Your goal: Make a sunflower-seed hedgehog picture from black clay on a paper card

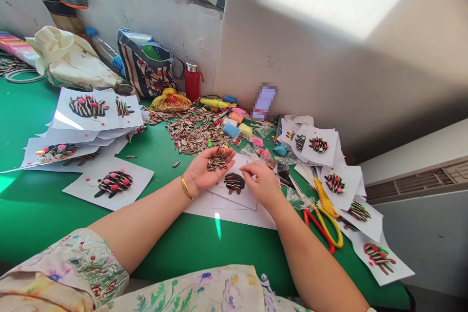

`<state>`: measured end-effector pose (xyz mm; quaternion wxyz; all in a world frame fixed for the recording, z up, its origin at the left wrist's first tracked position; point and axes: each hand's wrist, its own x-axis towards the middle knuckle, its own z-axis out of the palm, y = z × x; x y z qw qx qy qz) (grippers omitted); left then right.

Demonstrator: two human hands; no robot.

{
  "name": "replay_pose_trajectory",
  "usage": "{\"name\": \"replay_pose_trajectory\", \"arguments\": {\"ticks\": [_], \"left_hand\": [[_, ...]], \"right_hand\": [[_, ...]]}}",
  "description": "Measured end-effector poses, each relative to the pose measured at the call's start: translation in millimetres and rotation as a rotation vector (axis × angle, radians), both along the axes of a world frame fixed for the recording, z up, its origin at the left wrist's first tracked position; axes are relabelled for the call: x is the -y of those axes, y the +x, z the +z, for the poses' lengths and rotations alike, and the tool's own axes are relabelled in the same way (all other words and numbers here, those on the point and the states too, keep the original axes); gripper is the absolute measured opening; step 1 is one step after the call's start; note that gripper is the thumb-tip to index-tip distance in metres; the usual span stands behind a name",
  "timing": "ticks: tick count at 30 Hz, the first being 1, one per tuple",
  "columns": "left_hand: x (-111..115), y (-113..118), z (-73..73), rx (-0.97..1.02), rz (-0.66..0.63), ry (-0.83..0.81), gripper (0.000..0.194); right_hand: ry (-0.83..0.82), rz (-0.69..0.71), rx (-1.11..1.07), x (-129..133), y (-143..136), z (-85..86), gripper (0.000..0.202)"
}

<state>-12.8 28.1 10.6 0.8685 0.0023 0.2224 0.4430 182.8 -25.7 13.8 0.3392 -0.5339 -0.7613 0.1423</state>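
Palm up, my left hand point(204, 169) cups a small heap of striped sunflower seeds point(217, 160). Just right of it, my right hand point(263, 183) has its fingertips pinched together at the edge of a dark hedgehog shape point(234, 183) with seeds on it. What the pinch holds is too small to make out. The shape lies on a white sheet point(248, 199), with more white paper under it. Behind both hands spreads a large pile of sunflower seeds point(193, 129).
Finished seed hedgehogs on paper are stacked at left point(87, 129) and right point(343, 190). Scissors with red and yellow handles point(331, 229) lie right of my right arm. Coloured clay packets point(231, 130), a red bottle point(192, 83) and bags point(146, 66) stand behind.
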Motion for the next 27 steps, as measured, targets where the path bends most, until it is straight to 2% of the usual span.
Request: {"name": "replay_pose_trajectory", "arguments": {"ticks": [5,10,16,19,22,27], "left_hand": [[3,0,3.0,0.019,-0.05,0.033,0.011],[6,0,6.3,0.001,-0.067,0.065,0.012],[6,2,8.4,-0.064,-0.068,0.068,0.014],[5,2,6.5,-0.09,-0.106,0.059,0.016],[3,3,2.8,-0.096,-0.135,0.073,0.017],[1,3,1.6,-0.059,-0.129,0.045,0.018]], "right_hand": [[0.008,0.014,-0.009,1,-6,4.2,0.021],[0.015,0.029,-0.004,0,-11,16.3,0.022],[0.021,-0.005,0.072,-21,-26,34.2,0.021],[0.02,-0.019,0.075,-36,-36,35.8,0.025],[0.013,0.003,0.06,-45,-46,33.7,0.018],[0.077,0.028,0.067,-42,-53,34.1,0.011]]}}
